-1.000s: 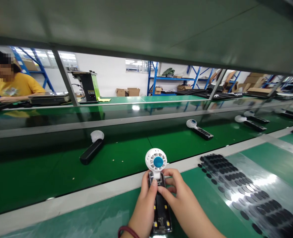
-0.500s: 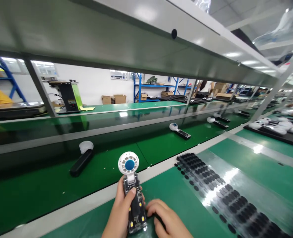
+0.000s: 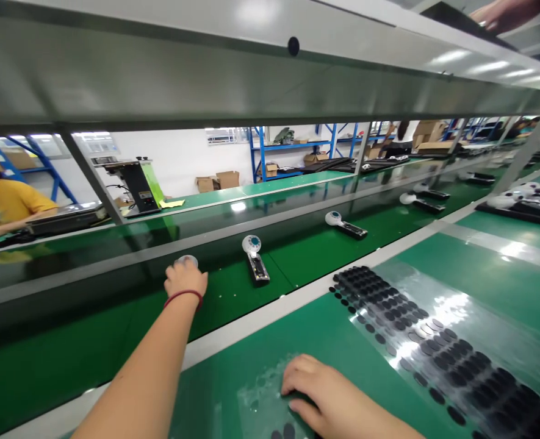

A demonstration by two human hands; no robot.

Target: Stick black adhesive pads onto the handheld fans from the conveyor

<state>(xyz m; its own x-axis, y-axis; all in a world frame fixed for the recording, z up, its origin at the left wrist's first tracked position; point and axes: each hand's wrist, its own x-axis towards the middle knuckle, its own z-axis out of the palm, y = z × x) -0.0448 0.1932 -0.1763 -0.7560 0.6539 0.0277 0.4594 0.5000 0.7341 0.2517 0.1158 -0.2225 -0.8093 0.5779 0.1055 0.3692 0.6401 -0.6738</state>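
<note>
My left hand [image 3: 186,281], a red band at its wrist, reaches over the green belt. Its fingers are closed over a handheld fan [image 3: 188,260]; only the white round head shows past them, and the handle is hidden. Just right of it lies another handheld fan [image 3: 255,259], with a white vented head, a blue centre and an open handle baring its circuit board. Low over the bench, my right hand [image 3: 318,390] has curled fingers with something dark beneath them that I cannot make out. A clear plastic sheet [image 3: 260,390] with a few black discs lies beside it.
More handheld fans [image 3: 346,225] lie along the belt [image 3: 292,250] to the right. Clear sheets of black discs [image 3: 416,329] cover part of the bench [image 3: 233,378]. A grey shelf [image 3: 182,85] hangs overhead. Across the belt sits a person in yellow [image 3: 18,198].
My left hand has let go of the open-handled fan, which now lies on the belt, and has moved left onto another fan. My right hand stays low over the bench. The view has shifted slightly.
</note>
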